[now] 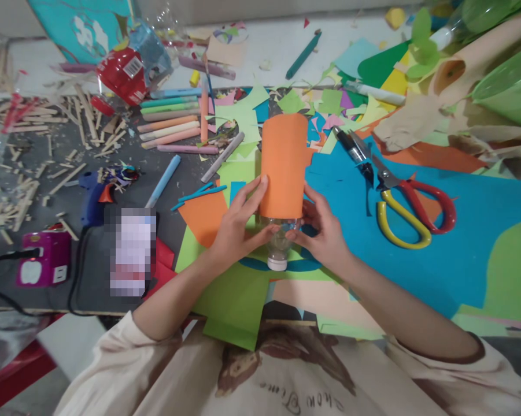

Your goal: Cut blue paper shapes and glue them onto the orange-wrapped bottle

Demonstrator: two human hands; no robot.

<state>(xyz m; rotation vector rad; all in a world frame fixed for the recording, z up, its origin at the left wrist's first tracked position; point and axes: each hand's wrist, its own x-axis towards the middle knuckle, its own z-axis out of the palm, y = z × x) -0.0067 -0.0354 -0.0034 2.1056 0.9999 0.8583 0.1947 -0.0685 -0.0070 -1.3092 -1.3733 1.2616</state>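
Note:
A clear plastic bottle (pixel 281 238) with a white cap (pixel 277 264) lies with its neck toward me, and orange paper (pixel 284 164) is wrapped round its body. My left hand (pixel 240 222) grips it from the left, fingers on the orange paper and thumb by the clear shoulder. From the right, my right hand (pixel 325 228) holds the same bottle; its thumb rests near the neck and some fingers are hidden behind. Under the hands are green paper (pixel 229 294) and a large blue sheet (pixel 451 277).
Scissors (pixel 405 202) with red and yellow handles and a black cutter or pen (pixel 353 150) lie to the right. On the left are a blue glue gun (pixel 93 196), a blurred phone (pixel 132 251), a purple box (pixel 43 257) and wood sticks. Paper rolls (pixel 171 124) and scraps lie beyond.

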